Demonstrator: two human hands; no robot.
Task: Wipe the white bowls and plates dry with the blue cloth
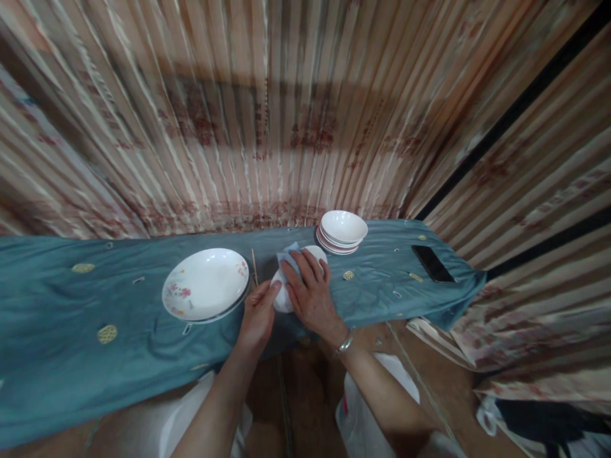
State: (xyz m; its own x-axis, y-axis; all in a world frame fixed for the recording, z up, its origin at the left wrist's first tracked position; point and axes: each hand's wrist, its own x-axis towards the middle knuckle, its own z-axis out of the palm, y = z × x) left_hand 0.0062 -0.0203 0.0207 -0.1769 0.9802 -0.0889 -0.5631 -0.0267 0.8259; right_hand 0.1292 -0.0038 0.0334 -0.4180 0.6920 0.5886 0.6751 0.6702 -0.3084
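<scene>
Just above the near edge of the cloth-covered table, my left hand (259,313) is closed, thumb on top, on the near left edge of a white bowl (316,252). Much of that bowl is hidden under my fingers. My right hand (312,296) lies over it, fingers bent around a pale blue and white cloth (287,254) pressed against the bowl. Left of my hands sits a stack of large oval white plates (210,280) with a flower pattern. A pair of chopsticks (254,267) lies between the plates and the cloth.
A stack of white bowls (344,226) with some red edges stands behind my right hand. A black phone (433,263) rests near the table's right end. The blue-green tablecloth (138,356) is wrinkled. Pleated curtains (286,127) hang close behind the table and on the right.
</scene>
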